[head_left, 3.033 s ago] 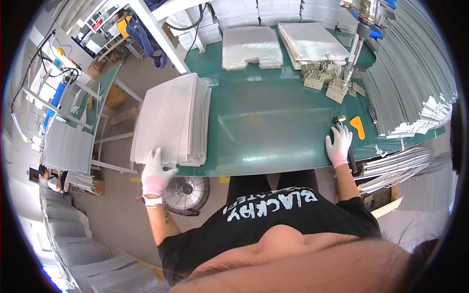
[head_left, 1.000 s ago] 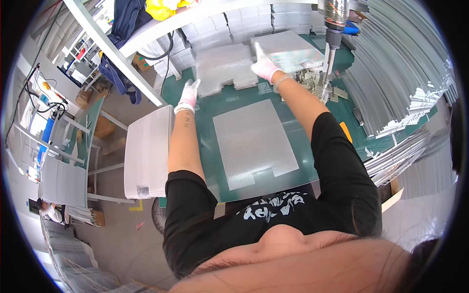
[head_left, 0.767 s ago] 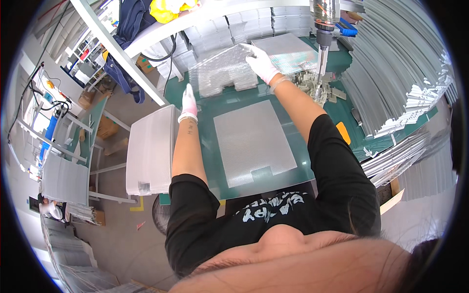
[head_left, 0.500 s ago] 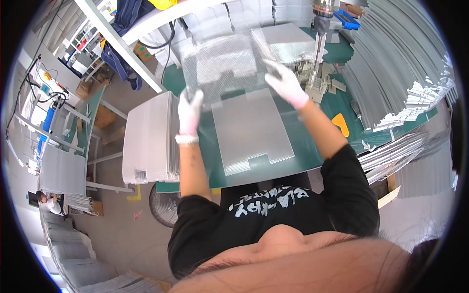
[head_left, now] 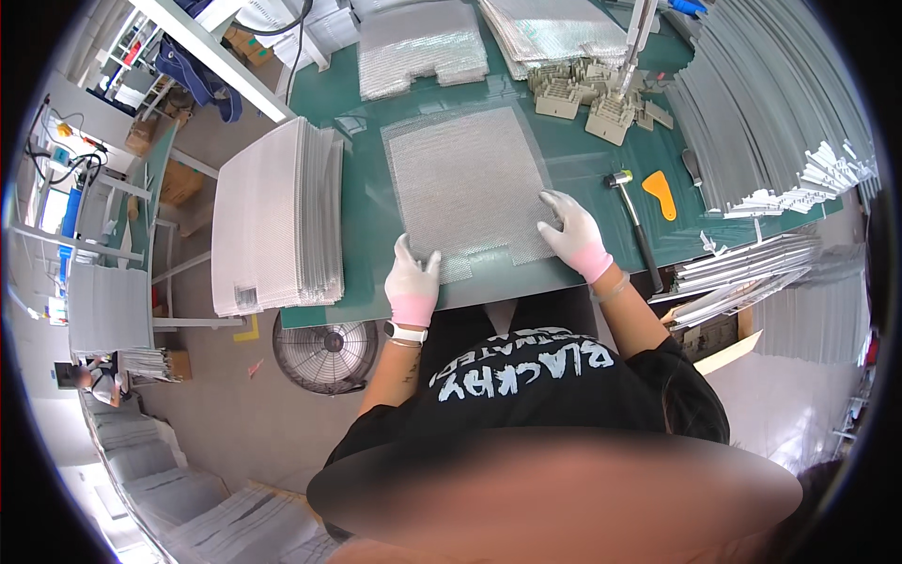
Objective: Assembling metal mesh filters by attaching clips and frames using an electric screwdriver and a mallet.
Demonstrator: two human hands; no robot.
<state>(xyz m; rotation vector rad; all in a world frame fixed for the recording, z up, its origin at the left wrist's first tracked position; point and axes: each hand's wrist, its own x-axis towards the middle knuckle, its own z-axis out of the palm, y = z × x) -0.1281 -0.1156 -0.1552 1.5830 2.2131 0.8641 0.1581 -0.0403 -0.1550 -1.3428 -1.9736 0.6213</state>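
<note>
A translucent bubble-film sheet lies on the green table in front of me, over a flat grey notched panel whose outline shows faintly through it. My left hand, in a white glove with a pink cuff, is at the sheet's near left corner, thumb and fingers apart. At its right edge, my right hand, gloved the same way, rests with fingers spread. Neither hand is closed on the film. A rubber mallet and an orange scraper lie to the right.
Left stands a thick stack of grey panels. Film sheets and another film stack lie at the back, near beige plastic parts. Tall panel stacks line the right side. A floor fan stands below the table edge.
Both hands have come down and toward me with the bubble film, which now covers the panel. Their fingers have opened from the film. My view has shifted, showing the mallet.
</note>
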